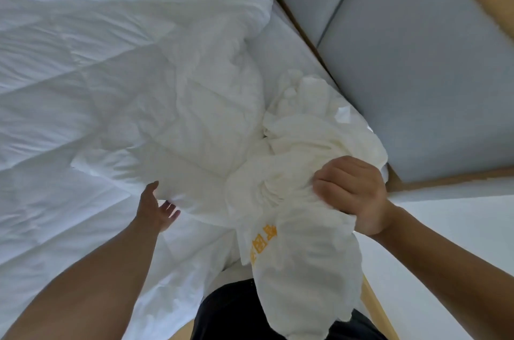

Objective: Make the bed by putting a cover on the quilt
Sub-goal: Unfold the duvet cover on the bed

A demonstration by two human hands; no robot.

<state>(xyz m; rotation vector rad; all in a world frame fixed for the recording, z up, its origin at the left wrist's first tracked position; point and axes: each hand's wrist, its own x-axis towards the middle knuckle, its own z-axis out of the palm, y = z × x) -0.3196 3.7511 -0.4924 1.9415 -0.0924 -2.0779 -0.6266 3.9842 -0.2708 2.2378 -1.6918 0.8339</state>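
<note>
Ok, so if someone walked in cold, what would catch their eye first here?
The right hand, right of centre, grips a bunched cream cover with yellow print that hangs toward the person. The left hand, lower left of centre, reaches open to the edge of the rumpled white quilt filling the left side. Grey padded panels fill the upper right.
</note>
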